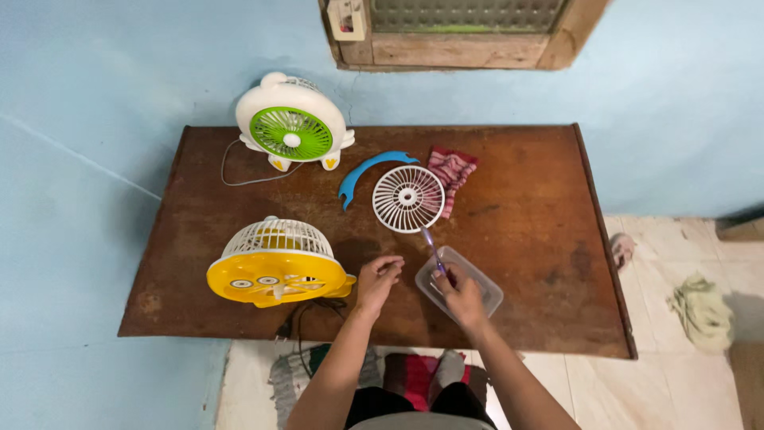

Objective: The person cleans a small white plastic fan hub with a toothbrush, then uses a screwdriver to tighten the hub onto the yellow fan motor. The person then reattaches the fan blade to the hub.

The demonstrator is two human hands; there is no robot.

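Observation:
My right hand [459, 293] grips a purple-handled screwdriver [430, 244] and rests over a clear plastic tray [484, 288] near the table's front edge. To its left, my left hand [376, 280] hovers with fingers pinched together; whether it holds something small I cannot tell. A yellow fan [273, 267] with a white grille lies face down just left of that hand. A loose white round grille [407, 198] lies beyond the screwdriver tip, with a blue curved plastic piece [368, 172] beside it.
A white and green fan [292, 129] stands at the back of the brown wooden table [525, 215], its cord trailing left. A red striped cloth [452, 170] lies by the grille. Blue walls surround the table; rags lie on the tiled floor at right.

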